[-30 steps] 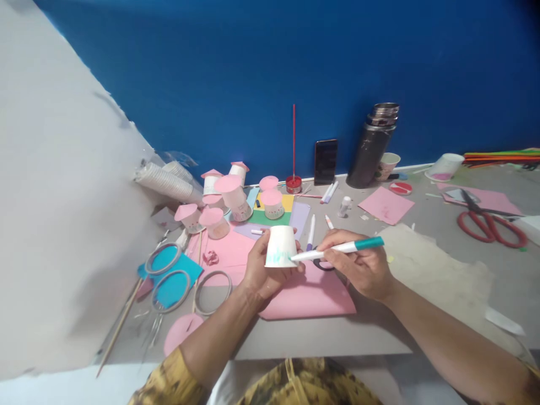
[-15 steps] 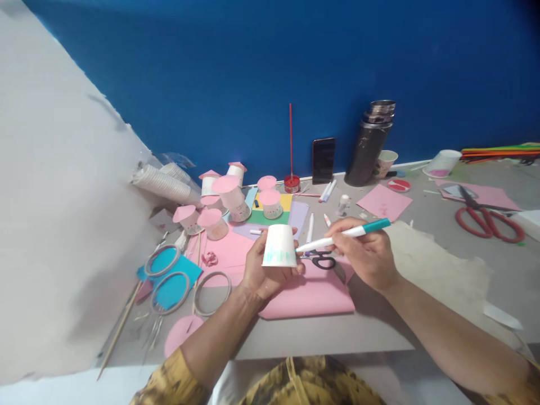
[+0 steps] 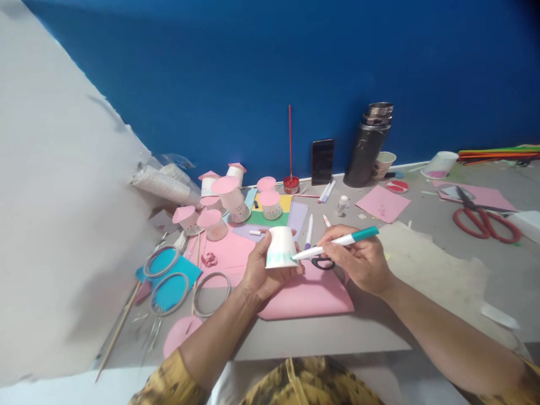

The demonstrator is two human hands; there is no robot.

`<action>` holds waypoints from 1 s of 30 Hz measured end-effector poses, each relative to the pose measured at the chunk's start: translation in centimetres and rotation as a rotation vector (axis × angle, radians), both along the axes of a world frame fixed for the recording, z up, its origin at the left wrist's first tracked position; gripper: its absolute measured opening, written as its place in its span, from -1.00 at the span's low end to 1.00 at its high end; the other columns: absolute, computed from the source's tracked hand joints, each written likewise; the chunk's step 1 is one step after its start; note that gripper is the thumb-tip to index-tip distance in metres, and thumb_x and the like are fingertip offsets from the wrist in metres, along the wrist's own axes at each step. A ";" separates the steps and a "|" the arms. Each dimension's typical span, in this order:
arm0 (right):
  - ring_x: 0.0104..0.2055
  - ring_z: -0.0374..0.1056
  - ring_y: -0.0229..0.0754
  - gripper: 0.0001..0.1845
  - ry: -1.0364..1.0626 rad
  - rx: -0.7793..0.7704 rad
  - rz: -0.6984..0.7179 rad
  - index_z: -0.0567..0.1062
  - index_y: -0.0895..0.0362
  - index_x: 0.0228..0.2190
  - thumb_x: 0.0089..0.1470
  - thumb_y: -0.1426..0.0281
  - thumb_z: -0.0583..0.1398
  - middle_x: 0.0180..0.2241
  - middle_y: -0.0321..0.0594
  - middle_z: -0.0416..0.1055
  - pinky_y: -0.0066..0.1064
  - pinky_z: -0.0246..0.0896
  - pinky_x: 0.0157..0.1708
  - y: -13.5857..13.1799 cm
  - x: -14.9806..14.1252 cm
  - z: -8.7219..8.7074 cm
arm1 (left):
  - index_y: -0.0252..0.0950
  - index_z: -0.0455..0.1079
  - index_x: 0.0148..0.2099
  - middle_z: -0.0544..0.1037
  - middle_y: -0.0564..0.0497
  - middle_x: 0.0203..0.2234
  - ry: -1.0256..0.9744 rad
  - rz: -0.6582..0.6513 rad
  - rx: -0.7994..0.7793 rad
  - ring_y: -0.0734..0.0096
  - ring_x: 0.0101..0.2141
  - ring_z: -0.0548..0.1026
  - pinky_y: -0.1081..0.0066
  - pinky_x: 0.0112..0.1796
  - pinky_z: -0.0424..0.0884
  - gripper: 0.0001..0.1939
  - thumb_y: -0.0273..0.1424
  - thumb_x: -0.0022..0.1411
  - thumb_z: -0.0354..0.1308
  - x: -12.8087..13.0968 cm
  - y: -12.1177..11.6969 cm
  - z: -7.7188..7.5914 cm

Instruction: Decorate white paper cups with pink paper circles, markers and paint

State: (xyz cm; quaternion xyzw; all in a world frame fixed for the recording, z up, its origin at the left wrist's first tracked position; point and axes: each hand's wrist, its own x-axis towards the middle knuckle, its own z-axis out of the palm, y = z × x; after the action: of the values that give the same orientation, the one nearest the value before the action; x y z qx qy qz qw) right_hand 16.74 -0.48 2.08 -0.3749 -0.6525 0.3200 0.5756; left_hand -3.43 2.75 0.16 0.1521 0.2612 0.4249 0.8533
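An upside-down white paper cup (image 3: 280, 243) with a band of teal strokes near its rim rests in my left hand (image 3: 260, 269), the fingers wrapped behind it. My right hand (image 3: 358, 256) grips a white felt-tip pen (image 3: 348, 241) with a teal end. The pen's tip meets the cup's right side, low by the rim. Beneath both hands lies a folded sheet of pink paper (image 3: 307, 298). Small dark-handled scissors (image 3: 324, 263) are partly hidden behind the pen and right hand.
Several cups with pink paper tops (image 3: 225, 191) stand at the back left, by stacked paper cups (image 3: 164, 188). Grey tape rings (image 3: 213, 293) lie at left. A phone (image 3: 323, 161) and a dark flask (image 3: 368, 149) stand by the wall. Red-handled scissors (image 3: 485, 224) lie at right.
My right hand has shifted slightly left with the pen, whose tip is now on the cup's side. The cup has turned a little, showing more teal strokes.
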 end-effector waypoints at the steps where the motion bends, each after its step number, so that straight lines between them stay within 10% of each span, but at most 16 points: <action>1: -0.60 0.33 -0.27 -0.81 0.015 0.005 -0.010 0.58 0.11 -0.40 0.22 0.31 0.25 -0.56 -0.28 0.46 -0.47 0.25 -0.64 0.0 0.0 0.0 | -0.43 0.48 0.06 0.58 -0.19 -0.33 -0.001 -0.003 0.002 0.14 -0.35 0.56 0.16 -0.34 0.51 -0.50 -0.09 0.35 0.11 0.0 0.0 0.0; 30: -0.57 0.33 -0.26 -0.78 -0.002 -0.068 0.023 0.57 0.11 -0.35 0.25 0.24 0.23 -0.51 -0.26 0.45 -0.44 0.29 -0.57 0.1 0.1 -0.6 | -0.40 0.45 0.02 0.63 -0.15 -0.29 0.231 0.252 0.082 0.07 -0.23 0.62 0.13 -0.15 0.57 -0.63 -0.28 0.25 0.28 0.7 0.3 -1.1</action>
State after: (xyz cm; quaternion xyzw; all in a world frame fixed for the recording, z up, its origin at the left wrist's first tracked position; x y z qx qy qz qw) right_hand 16.85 -0.34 1.46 -0.3870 -0.6461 0.3483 0.5581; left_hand -2.69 3.00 -0.90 0.2005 0.3571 0.5185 0.7506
